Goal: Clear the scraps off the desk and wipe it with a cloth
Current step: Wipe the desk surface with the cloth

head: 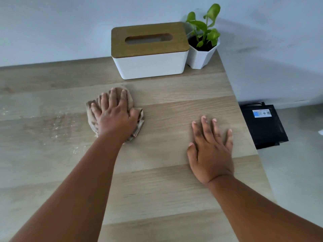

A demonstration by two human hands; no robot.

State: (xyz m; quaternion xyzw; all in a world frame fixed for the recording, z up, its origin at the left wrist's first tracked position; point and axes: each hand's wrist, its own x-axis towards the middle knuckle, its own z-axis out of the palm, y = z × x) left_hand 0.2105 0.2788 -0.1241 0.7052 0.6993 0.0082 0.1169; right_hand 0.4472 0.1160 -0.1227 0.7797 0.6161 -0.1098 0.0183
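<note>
The desk [174,180] is pale wood-grain laminate — matt, with a wet streaky sheen toward nine o'clock. The cloth [138,124] is tan, soft and crumpled. At twelve o'clock, the tissue box [150,65] is smooth white plastic under a matt wooden lid [148,48] — beside a faceted white plant pot [201,56].

On the desk [157,180], the left hand [116,117] lies on a cloth [138,123] at the middle; the right hand [211,154] rests flat to its right. A tissue box [150,51] stands at the far edge, a potted plant [202,49] just right of it. A box [264,126] sits on the floor beyond the desk's right edge.
</note>
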